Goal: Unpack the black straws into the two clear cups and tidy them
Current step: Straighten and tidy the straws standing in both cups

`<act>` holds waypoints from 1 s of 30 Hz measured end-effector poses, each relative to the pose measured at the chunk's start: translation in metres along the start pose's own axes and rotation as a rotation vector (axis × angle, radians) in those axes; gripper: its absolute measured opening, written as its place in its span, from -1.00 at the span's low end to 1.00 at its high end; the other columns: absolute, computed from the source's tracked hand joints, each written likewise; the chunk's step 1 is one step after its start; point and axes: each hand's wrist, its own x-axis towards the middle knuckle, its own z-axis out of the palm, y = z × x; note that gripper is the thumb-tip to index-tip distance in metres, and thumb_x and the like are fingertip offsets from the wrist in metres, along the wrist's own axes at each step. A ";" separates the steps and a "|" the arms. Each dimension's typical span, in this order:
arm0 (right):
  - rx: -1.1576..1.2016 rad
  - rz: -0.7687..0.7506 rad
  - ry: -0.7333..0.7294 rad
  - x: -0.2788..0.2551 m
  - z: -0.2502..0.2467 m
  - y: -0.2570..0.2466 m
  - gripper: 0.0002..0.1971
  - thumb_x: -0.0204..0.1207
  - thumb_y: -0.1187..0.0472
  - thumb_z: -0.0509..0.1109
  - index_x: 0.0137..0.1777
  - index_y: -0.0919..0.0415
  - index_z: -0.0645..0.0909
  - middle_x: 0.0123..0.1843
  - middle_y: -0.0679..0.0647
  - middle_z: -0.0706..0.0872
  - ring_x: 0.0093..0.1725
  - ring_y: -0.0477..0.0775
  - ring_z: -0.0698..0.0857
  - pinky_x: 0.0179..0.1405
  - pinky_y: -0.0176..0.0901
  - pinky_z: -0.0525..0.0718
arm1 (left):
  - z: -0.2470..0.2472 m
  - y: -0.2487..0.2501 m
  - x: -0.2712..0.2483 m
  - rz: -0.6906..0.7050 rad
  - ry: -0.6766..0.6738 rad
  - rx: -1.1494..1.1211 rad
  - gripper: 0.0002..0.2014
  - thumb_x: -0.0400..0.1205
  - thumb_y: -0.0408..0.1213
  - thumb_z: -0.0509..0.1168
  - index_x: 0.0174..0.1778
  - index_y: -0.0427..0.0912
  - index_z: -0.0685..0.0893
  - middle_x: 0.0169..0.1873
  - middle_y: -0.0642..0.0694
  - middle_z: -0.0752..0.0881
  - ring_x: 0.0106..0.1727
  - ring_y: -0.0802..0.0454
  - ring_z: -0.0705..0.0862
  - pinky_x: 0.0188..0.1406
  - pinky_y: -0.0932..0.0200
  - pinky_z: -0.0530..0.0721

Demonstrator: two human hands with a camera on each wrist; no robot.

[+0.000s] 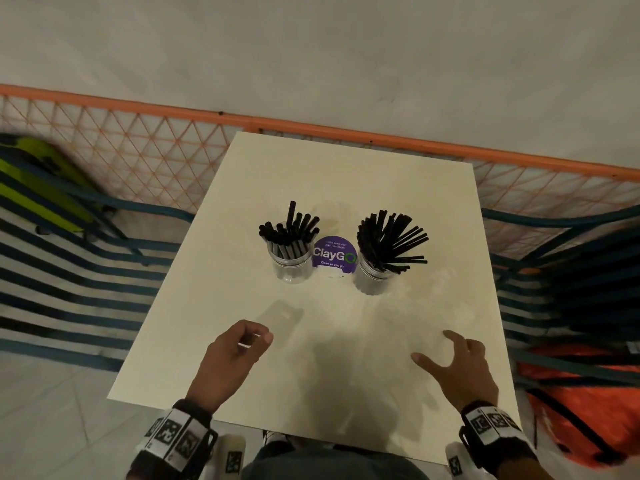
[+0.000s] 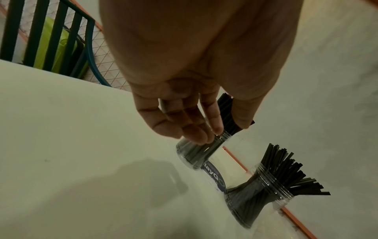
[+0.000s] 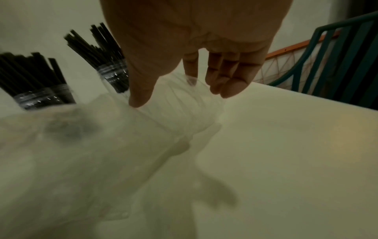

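Two clear cups stand mid-table, both filled with black straws: the left cup point(image 1: 291, 268) holds an upright bunch point(image 1: 289, 230), while the right cup point(image 1: 372, 280) holds straws point(image 1: 391, 240) fanning out to the right. The left wrist view shows the left cup point(image 2: 190, 155) and the right cup point(image 2: 251, 202). My left hand point(image 1: 256, 341) hovers near the table's front, its fingers loosely curled and holding nothing. My right hand point(image 1: 431, 346) is spread open above a crumpled clear plastic wrapper point(image 3: 174, 116). The thumb tip point(image 3: 139, 103) is at the wrapper; whether it touches is unclear.
A purple round ClayGo sticker point(image 1: 334, 254) lies between the cups on the white table point(image 1: 346, 168). Teal slatted chairs stand at the left point(image 1: 69, 271) and right point(image 1: 571, 289). An orange mesh fence point(image 1: 138, 150) runs behind, with a green bag point(image 1: 34, 181) at far left.
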 end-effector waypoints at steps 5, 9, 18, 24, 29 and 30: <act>0.039 -0.158 0.104 -0.019 -0.018 -0.009 -0.05 0.11 -0.42 0.55 0.49 -0.12 0.33 0.38 0.01 0.39 -0.02 0.01 0.62 -0.15 0.04 0.73 | -0.004 0.018 0.026 0.026 0.047 -0.008 -0.65 0.47 0.15 0.49 0.10 0.17 0.65 -0.07 0.04 0.77 -0.25 0.18 0.71 -0.09 0.09 0.64; 0.073 -0.365 0.118 -0.034 -0.034 -0.044 -0.39 0.25 -0.38 0.43 0.29 -0.20 0.51 0.11 -0.21 0.52 -0.27 -0.06 0.63 -0.33 -0.16 0.68 | -0.006 0.032 0.067 0.091 0.074 0.067 -0.12 0.29 0.25 0.57 0.50 0.11 0.40 0.32 -0.01 0.58 0.20 -0.02 0.65 0.15 -0.01 0.68; 0.253 -0.683 -0.109 -0.025 -0.013 -0.185 -0.36 0.43 -0.13 0.54 0.49 -0.12 0.43 0.09 -0.24 0.65 -0.17 -0.16 0.71 -0.11 -0.31 0.63 | -0.016 0.057 0.159 0.276 -0.003 0.229 0.39 0.03 0.40 0.58 0.71 -0.08 0.09 0.66 -0.12 0.34 0.62 -0.13 0.36 0.59 -0.20 0.39; 0.156 -0.536 -0.075 0.008 0.017 -0.265 0.19 0.22 -0.40 0.54 0.70 0.02 -0.05 0.59 0.01 0.25 0.49 0.05 0.46 0.33 0.00 0.58 | -0.011 0.068 0.192 0.447 -0.127 0.197 0.22 0.04 0.34 0.61 0.63 0.00 0.31 0.57 -0.12 0.47 0.58 -0.12 0.46 0.53 -0.28 0.47; 0.119 -0.537 -0.081 0.031 0.029 -0.277 0.17 0.23 -0.37 0.55 0.69 0.14 0.04 0.53 0.08 0.32 0.47 0.10 0.48 0.26 -0.05 0.55 | -0.003 0.070 0.200 0.560 -0.126 0.195 0.00 0.26 0.11 0.56 0.62 0.02 0.31 0.45 -0.10 0.56 0.45 -0.15 0.58 0.41 -0.32 0.54; 0.123 -0.548 -0.078 0.033 0.030 -0.278 0.14 0.23 -0.37 0.56 0.67 0.13 0.09 0.50 0.08 0.35 0.44 0.09 0.49 0.23 -0.09 0.53 | -0.001 0.068 0.201 0.574 -0.112 0.203 -0.01 0.27 0.07 0.56 0.63 0.05 0.29 0.45 -0.08 0.56 0.44 -0.15 0.59 0.39 -0.33 0.55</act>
